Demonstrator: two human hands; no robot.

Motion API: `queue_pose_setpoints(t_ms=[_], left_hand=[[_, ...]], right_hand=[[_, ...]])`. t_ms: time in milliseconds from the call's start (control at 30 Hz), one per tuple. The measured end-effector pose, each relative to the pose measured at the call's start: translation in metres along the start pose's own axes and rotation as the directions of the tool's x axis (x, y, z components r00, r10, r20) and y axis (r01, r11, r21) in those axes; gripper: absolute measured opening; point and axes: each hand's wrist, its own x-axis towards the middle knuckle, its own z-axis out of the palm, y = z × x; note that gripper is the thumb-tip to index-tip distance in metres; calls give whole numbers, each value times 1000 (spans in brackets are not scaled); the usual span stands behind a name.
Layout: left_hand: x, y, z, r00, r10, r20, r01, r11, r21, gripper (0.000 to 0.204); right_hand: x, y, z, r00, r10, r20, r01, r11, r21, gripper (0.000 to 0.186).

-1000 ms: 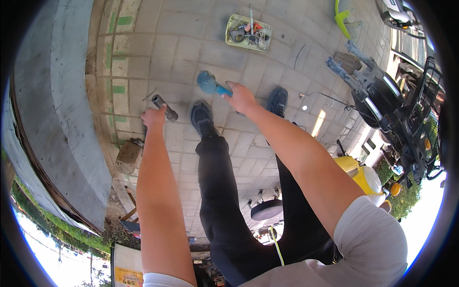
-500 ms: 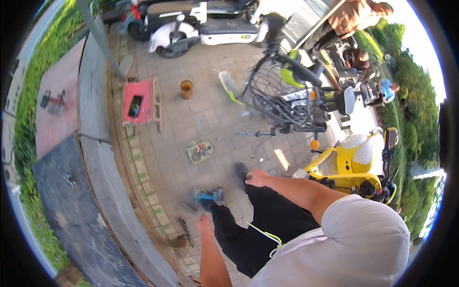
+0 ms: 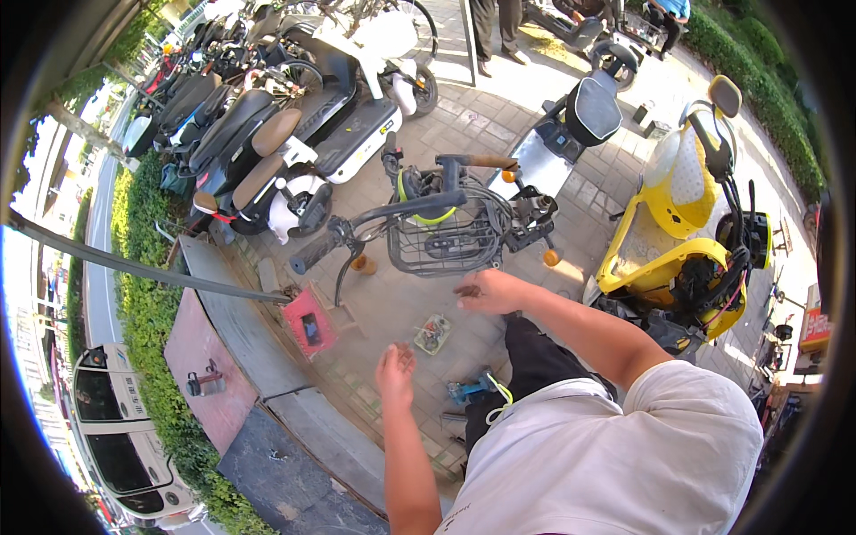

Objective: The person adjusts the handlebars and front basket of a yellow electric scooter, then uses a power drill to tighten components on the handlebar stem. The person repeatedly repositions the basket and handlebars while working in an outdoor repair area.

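Observation:
My left hand [image 3: 395, 373] is raised over the paving, empty, its fingers loosely bent and apart. My right hand [image 3: 489, 292] reaches forward with dark-smudged, slightly curled fingers, nothing visible in them. It is nearest to the black wire basket [image 3: 450, 250] of an electric scooter, whose handlebar [image 3: 379, 214] stands in front of me; a gap between hand and basket is hard to judge. Below and between my hands a small pale green tray [image 3: 432, 335] of loose small parts lies on the ground. A blue power tool [image 3: 470, 389] lies close to my legs.
A red-topped stool [image 3: 309, 323] bearing a phone is at left, near an amber cup [image 3: 363, 264]. A partly stripped yellow scooter [image 3: 678, 214] stands at right. Parked scooters [image 3: 294, 125] line the far left. A grey ledge [image 3: 325, 437] runs along the left. People stand at the far side.
I have straightened up and my view has swung upward and left. Both hands have come up from beside my legs; the right is now near the scooter basket.

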Motion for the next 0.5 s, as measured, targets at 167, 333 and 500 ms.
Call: queue_pose_setpoints(t_ms=[167, 333, 500], left_hand=[[44, 38, 94, 997, -61, 55, 73, 967, -242, 34], [83, 48, 107, 997, -76, -11, 61, 867, -494, 41], [118, 58, 118, 989, -130, -76, 78, 874, -479, 29]], right_hand=[[38, -32, -84, 988, -109, -107, 113, 993, 29, 41], [86, -46, -109, 978, -187, -89, 181, 981, -68, 43], [171, -46, -85, 952, -295, -86, 264, 929, -259, 52]])
